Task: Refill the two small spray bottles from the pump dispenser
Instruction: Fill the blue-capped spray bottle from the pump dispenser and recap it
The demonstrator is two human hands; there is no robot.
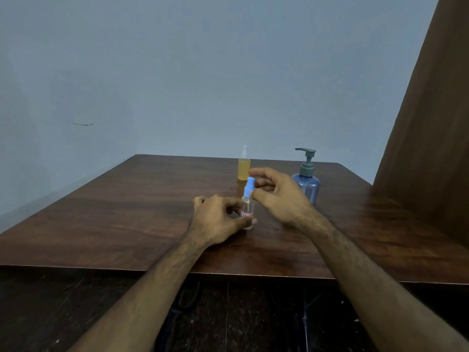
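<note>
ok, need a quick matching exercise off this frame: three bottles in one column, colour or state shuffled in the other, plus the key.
Things:
1. clear spray bottle
2. far spray bottle
3. pump dispenser

States:
A. grey pump head, blue-tinted body, stands untouched to the right
B. blue cap, gripped at the body by the left hand, right hand at the cap
C. holds orange-yellow liquid, clear sprayer top, stands at the back of the table

Pairs: 1-B, 2-C, 3-A
</note>
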